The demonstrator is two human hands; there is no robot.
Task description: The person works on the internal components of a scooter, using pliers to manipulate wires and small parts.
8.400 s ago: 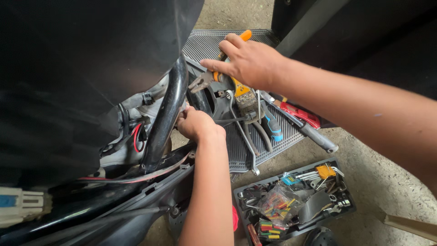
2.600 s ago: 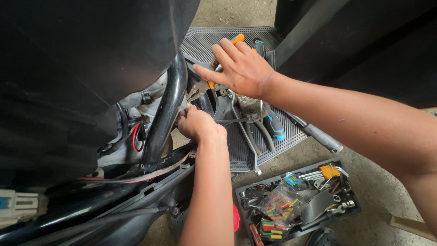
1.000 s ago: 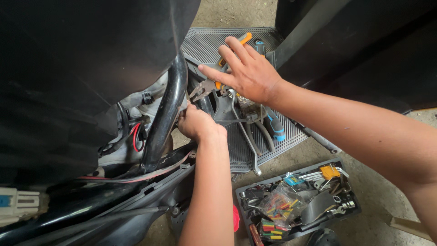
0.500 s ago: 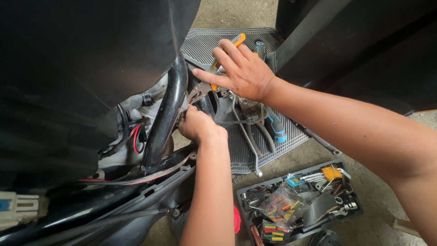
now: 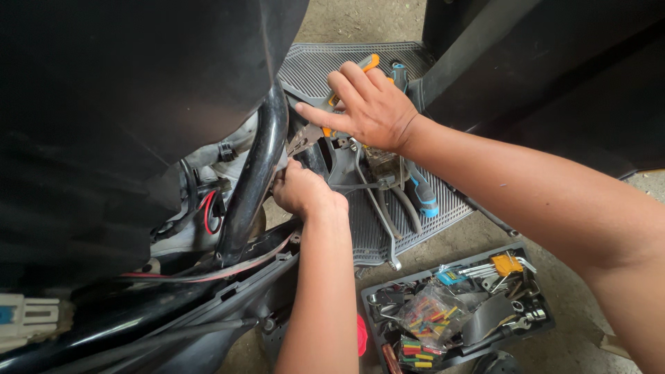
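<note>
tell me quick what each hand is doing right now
Left hand: curled shut against the black frame tube; what it holds cannot be told.
Right hand: fingers spread, resting on the orange-handled pliers; a closed grip cannot be told.

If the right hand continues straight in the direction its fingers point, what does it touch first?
Probably the black frame tube: the right hand points left, with pliers beneath. Depth is unclear.

Two hands (image 5: 370, 107) (image 5: 301, 190), one ribbed mat (image 5: 315, 66), one tool tray (image 5: 377, 301), one blue-handled pliers (image 5: 421, 197)
</note>
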